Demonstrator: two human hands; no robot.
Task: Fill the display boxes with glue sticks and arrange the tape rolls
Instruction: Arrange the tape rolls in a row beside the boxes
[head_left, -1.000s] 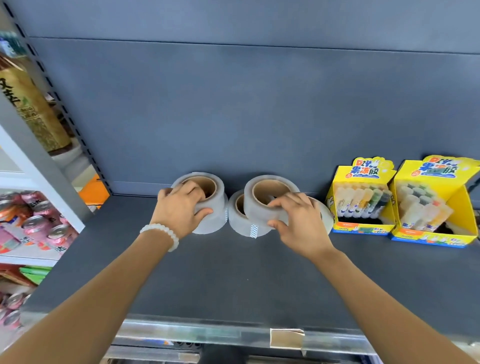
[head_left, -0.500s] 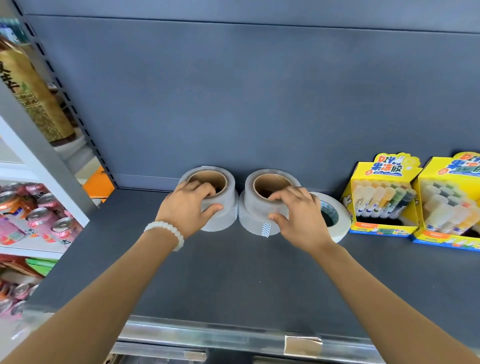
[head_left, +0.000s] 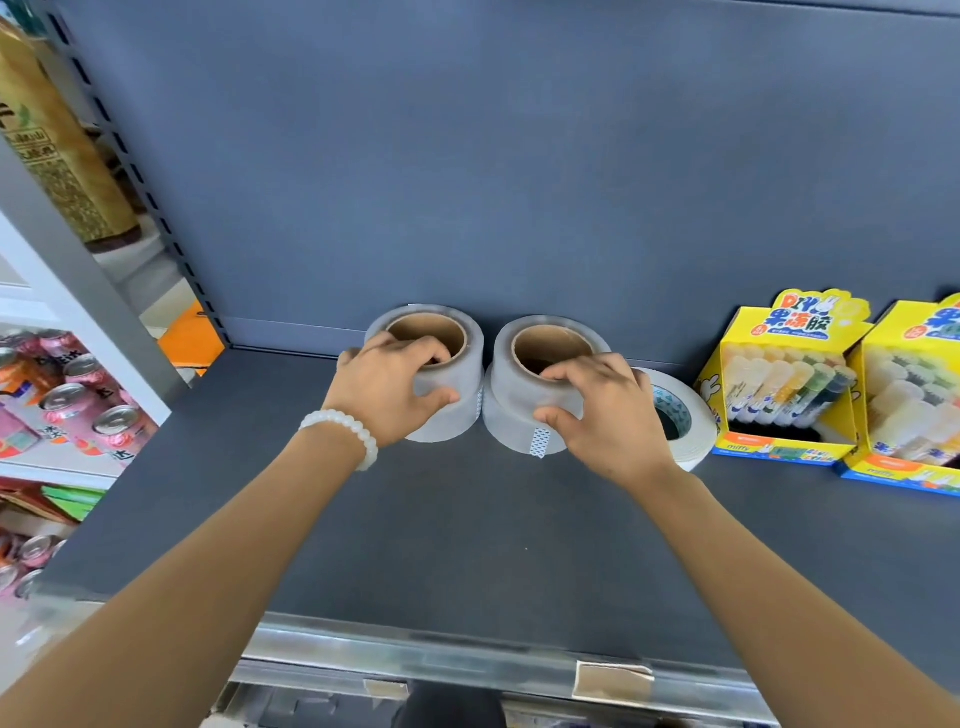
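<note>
Gripping the left tape stack (head_left: 447, 384) with fingers hooked into its cardboard core and thumb on the outer wall, the left hand (head_left: 387, 387) sits at the back of the grey shelf (head_left: 467, 545). Beside it, the right hand (head_left: 605, 410) curls round the right tape stack (head_left: 519, 400) in the same way. Both stacks stand upright, almost touching. A white tape roll (head_left: 685, 426) leans behind the right hand, near two yellow display boxes (head_left: 789, 374) of glue sticks (head_left: 779, 384).

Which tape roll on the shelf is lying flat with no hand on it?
The white tape roll beside the yellow glue stick box. The two clear tape stacks are gripped by the left hand and right hand.
</note>
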